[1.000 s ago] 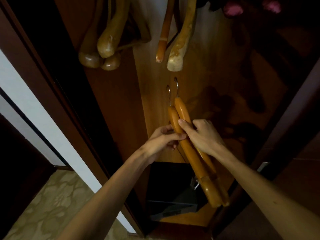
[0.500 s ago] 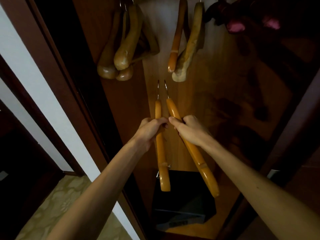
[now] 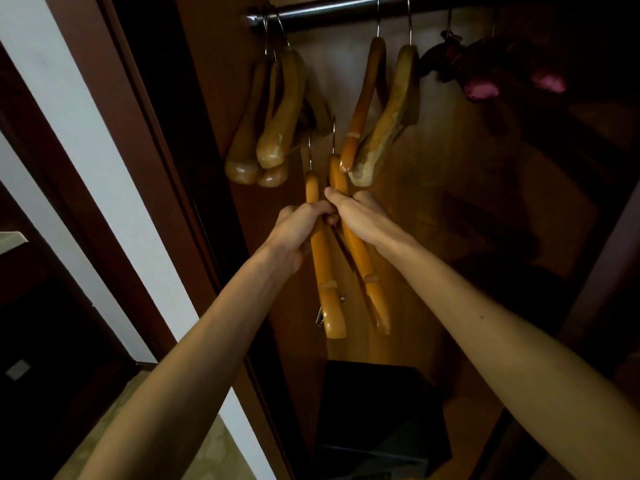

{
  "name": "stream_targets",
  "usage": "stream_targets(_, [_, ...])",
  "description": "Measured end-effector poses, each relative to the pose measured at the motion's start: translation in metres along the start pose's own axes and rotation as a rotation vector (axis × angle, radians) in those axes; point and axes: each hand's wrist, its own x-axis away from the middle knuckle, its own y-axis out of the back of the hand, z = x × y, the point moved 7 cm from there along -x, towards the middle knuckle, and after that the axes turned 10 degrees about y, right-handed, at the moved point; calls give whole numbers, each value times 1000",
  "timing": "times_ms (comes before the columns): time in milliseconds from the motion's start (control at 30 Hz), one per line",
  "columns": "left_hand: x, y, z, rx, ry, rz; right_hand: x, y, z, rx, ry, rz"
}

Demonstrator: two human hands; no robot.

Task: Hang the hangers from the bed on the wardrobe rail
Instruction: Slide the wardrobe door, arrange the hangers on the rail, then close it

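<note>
Head view: left hand (image 3: 294,233) grips one wooden hanger (image 3: 323,258), right hand (image 3: 363,220) grips a second hanger (image 3: 360,258) just beside it, knuckles touching. Both hooks point up, below the rail (image 3: 346,10). Hung hangers (image 3: 277,116) above the hands; black box (image 3: 377,410) below.

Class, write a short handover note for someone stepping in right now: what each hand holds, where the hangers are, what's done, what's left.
Left hand grips one wooden hanger; right hand grips a second hanger. Both hangers are raised inside the wardrobe, hooks up, below the rail.
Done: several wooden hangers already hang on the rail.
Left: hook both held hangers over the rail, perhaps in the gap between the two hanging groups.
</note>
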Motion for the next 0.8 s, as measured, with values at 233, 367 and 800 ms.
stream_targets(233, [-2,-2,-23,-5,-37,12,-6,9,6,-35,6,-56])
stream_targets(367, [-6,-4,-27,-46,-29,20,-2,18,-2,-48,-32,-102])
stream_targets(800, [-14,-13,-51,-102,-26,38,2,19,-6,-49,-24,-110])
